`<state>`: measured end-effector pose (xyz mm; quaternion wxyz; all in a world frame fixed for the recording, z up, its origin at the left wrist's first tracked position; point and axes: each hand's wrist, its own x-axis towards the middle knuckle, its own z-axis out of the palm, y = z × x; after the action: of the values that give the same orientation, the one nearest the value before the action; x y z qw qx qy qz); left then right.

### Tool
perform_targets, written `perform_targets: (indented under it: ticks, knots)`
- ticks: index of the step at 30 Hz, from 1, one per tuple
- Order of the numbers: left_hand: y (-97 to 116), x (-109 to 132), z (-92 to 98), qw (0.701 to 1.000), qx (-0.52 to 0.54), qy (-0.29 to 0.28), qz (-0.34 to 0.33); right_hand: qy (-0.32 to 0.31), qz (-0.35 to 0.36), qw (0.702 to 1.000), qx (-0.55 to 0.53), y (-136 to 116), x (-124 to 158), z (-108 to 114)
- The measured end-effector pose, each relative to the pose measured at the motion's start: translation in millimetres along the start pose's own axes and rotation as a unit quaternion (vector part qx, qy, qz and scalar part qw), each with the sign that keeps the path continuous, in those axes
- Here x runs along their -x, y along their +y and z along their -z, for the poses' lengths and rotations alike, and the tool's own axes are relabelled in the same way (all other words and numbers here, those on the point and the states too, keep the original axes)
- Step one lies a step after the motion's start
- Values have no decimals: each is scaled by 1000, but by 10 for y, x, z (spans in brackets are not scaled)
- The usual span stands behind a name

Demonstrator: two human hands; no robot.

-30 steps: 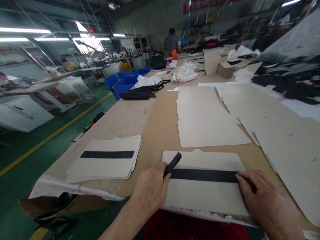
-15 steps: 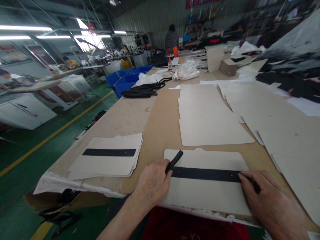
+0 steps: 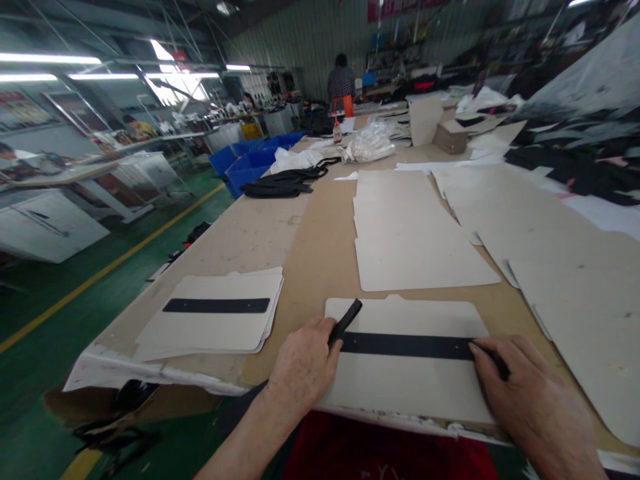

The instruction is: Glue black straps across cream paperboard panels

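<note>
A flat black strip point(image 3: 407, 345) with small holes near its ends lies across a pale cardboard panel point(image 3: 400, 387) at the table's front edge. My left hand point(image 3: 307, 360) is closed at the strip's left end, gripping a thick black strap piece point(image 3: 346, 321) that sticks up at a slant between thumb and fingers. At the other end, my right hand point(image 3: 525, 393) pinches the strip's tip with thumb and forefinger. Something dark shows under its curled fingers; I cannot make out what. Left of me, a second black strip point(image 3: 216, 305) rests on a small stack of similar panels point(image 3: 200, 333).
Larger overlapping card sheets point(image 3: 420, 253) lie beyond the panel, with more sheets point(image 3: 565, 267) on the right. Farther back are black straps point(image 3: 277, 185), a clear plastic bag point(image 3: 370, 141) and blue bins point(image 3: 250, 163). A person point(image 3: 341, 83) stands at the far end.
The view has shifted slightly, so most things sit a little further left. Both hands keep their hold at the two ends of the strip, with no clear movement against the panel.
</note>
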<state>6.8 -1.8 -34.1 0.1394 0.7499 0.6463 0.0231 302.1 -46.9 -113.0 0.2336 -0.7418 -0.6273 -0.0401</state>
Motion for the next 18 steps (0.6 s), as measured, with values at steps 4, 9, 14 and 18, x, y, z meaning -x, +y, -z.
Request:
perform_targets:
  ticks: [4,9,14,18]
  knots:
    - [13,17,-3,1000,-1,11,-1,10,19,1000,-1,37,-18,-29]
    - [3,56,-76,996,15,24,-83,25,28,999,26,-70,-32,33]
    - [-19,100,-133,985,-43,-12,-170,-10,110,992,61,-85,12,116]
    - [-56,163,-149,979,-65,-21,-191,-41,207,969,131,-13,74,192]
